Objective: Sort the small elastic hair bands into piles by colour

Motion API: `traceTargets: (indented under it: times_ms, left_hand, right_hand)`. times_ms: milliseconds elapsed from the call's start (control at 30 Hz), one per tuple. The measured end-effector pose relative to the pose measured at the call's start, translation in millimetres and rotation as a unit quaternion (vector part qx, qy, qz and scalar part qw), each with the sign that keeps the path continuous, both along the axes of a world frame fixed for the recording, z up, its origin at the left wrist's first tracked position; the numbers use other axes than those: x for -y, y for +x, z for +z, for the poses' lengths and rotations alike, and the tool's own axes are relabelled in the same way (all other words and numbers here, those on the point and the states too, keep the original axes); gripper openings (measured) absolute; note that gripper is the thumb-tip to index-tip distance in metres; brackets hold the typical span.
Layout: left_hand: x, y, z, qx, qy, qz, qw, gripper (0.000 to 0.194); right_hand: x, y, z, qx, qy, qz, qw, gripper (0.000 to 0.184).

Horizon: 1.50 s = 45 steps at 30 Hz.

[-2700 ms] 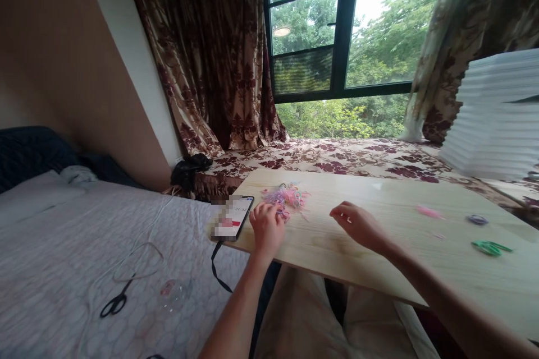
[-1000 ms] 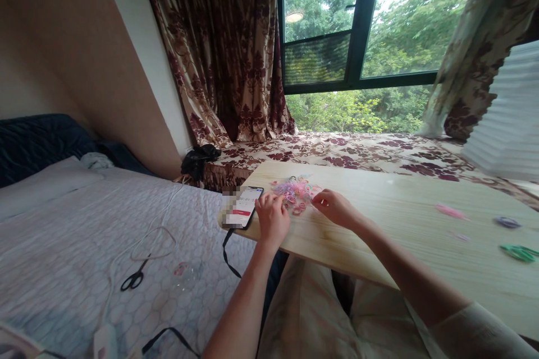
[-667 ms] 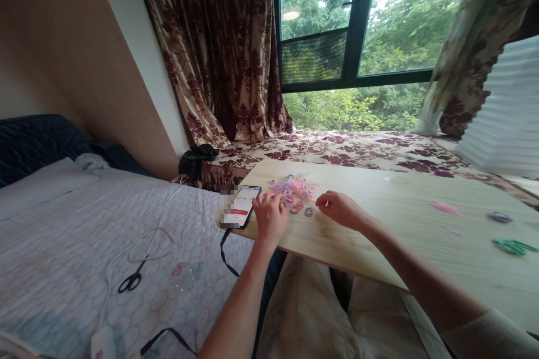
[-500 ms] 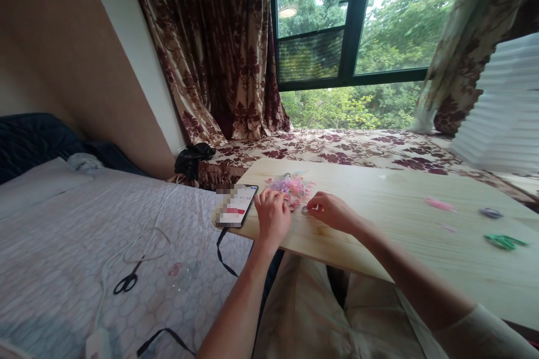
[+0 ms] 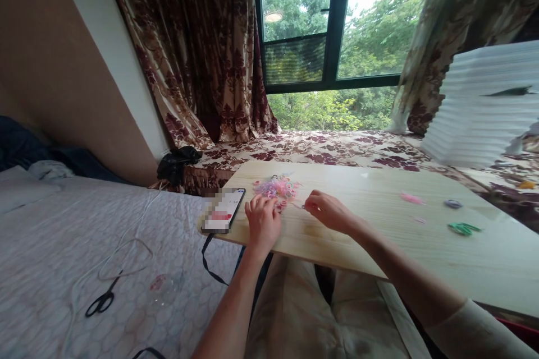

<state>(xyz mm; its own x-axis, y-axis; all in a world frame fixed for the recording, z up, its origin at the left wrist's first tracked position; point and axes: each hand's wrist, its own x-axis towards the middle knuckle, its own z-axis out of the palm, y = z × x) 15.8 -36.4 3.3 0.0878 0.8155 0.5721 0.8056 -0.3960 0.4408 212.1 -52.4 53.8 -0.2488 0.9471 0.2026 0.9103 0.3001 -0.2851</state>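
Note:
A loose pile of small, mostly pink and purple hair ties (image 5: pixel 275 185) lies on the pale wooden table (image 5: pixel 366 202). My left hand (image 5: pixel 264 223) rests at the near edge of this pile, fingers bent and a little apart, touching the nearest ties. To the right of the pile, my right hand (image 5: pixel 326 210) pinches at a small pale purple hair tie (image 5: pixel 302 206) close to the tabletop. Its fingertips are partly hidden by the hand itself.
A phone (image 5: pixel 223 210) lies left of my left hand. Farther right are a pink bunch (image 5: pixel 411 198), a small pink piece (image 5: pixel 418 219), a purple bunch (image 5: pixel 453 203) and a green bunch (image 5: pixel 463 228). Scissors (image 5: pixel 101 302) and a cable lie on the bed (image 5: pixel 42 247).
The view has turned slightly right, so everything sits farther left. My right hand has drawn a little away from the pile with the purple tie at its fingertips; my left hand stays at the pile.

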Motion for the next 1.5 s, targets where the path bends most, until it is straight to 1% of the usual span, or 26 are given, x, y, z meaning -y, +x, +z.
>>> traceTargets:
  times_ms: [100, 233, 333, 433, 500, 567, 633, 733, 867, 1033, 1133, 1233, 1300, 1367, 1433, 1467, 1500]
  left_hand:
    - [0, 0, -2.3, -0.005, 0.009, 0.001, 1.0, 0.029]
    - [-2, -1, -6.3, -0.015, 0.025, -0.001, 1.0, 0.027]
    - [-4, -2, -9.3, -0.024, 0.037, -0.002, 0.999, 0.027]
    - [-7, -3, -12.1, -0.036, 0.045, -0.002, 0.998, 0.027]
    - [-8, -4, -13.7, -0.042, 0.049, -0.002, 0.998, 0.027]
    - [-9, -4, -15.0, -0.045, 0.053, -0.004, 0.998, 0.027]
    - [-10, -5, -15.8, -0.047, 0.054, -0.007, 0.997, 0.027]
    - [-10, -6, -16.3, -0.051, 0.055, -0.006, 0.997, 0.027]
    - [-10, -5, -16.1, -0.049, 0.052, -0.005, 0.997, 0.027]
    - [-9, -5, -16.4, -0.048, 0.058, -0.004, 0.997, 0.027]
    - [-10, -6, -17.4, -0.049, 0.067, -0.006, 0.997, 0.026]
    - [-11, -6, -18.4, -0.049, 0.074, -0.009, 0.996, 0.026]
    - [-12, -6, -18.8, -0.048, 0.076, -0.01, 0.996, 0.026]
    - [-12, -6, -18.8, -0.048, 0.076, -0.009, 0.996, 0.026]
    - [-12, -6, -18.3, -0.049, 0.076, -0.009, 0.996, 0.026]
    - [-11, -6, -18.0, -0.05, 0.076, -0.009, 0.996, 0.026]
    - [-11, -6, -17.5, -0.051, 0.076, -0.009, 0.996, 0.026]
  right_hand:
    - [16, 40, 2.9, -0.034, 0.01, -0.025, 0.999, 0.021]
    - [42, 106, 6.7, -0.034, 0.022, -0.088, 0.995, 0.024]
    - [59, 159, 8.6, -0.03, 0.047, -0.155, 0.986, 0.025]
    - [73, 212, 10.8, -0.028, 0.072, -0.24, 0.968, 0.024]
    - [79, 242, 13.0, -0.023, 0.064, -0.289, 0.955, 0.023]
    - [84, 267, 15.7, -0.006, 0.044, -0.343, 0.938, 0.02]
    - [86, 285, 18.6, 0.01, 0.029, -0.388, 0.921, 0.019]
    - [84, 301, 21.8, 0.023, 0.016, -0.417, 0.909, 0.019]
    - [73, 310, 21.0, 0.034, -0.008, -0.432, 0.901, 0.02]
    - [61, 315, 18.3, 0.035, -0.032, -0.441, 0.896, 0.017]
    - [61, 315, 24.2, 0.031, -0.028, -0.441, 0.897, 0.017]
    - [63, 308, 32.9, 0.027, -0.005, -0.434, 0.901, 0.02]
    - [62, 293, 34.9, 0.02, 0.016, -0.415, 0.909, 0.024]
    - [59, 267, 30.5, 0.01, 0.036, -0.382, 0.923, 0.026]
    - [54, 229, 19.8, -0.003, 0.052, -0.343, 0.938, 0.027]
    - [52, 207, 12.9, -0.013, 0.057, -0.31, 0.949, 0.026]
    - [49, 183, 5.8, -0.036, 0.072, -0.258, 0.963, 0.026]
